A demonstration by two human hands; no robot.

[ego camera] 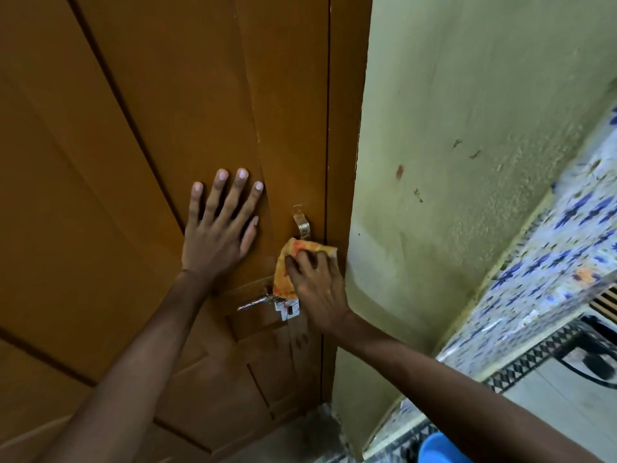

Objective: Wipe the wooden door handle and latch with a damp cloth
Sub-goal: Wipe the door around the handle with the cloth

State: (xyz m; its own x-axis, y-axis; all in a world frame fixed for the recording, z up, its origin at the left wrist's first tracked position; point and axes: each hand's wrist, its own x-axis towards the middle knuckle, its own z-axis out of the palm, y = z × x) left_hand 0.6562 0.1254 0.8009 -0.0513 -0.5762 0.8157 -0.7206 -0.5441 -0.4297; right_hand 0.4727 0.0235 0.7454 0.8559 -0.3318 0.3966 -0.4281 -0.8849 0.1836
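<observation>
A brown wooden door (133,162) fills the left half of the head view. My left hand (218,228) lies flat on it, fingers spread, holding nothing. My right hand (317,282) presses an orange-yellow cloth (283,272) against the door near its right edge. A shiny metal latch (302,222) sticks up just above the cloth. Below the cloth is the metal lever handle (255,302) with its lock plate (288,309); the cloth's lower end hangs over the top of that plate.
A pale green wall (450,162) with stains stands right of the door frame (342,128). Blue-patterned tiles (567,235) cover the wall at the right. A blue object (440,449) shows at the bottom edge, on the floor.
</observation>
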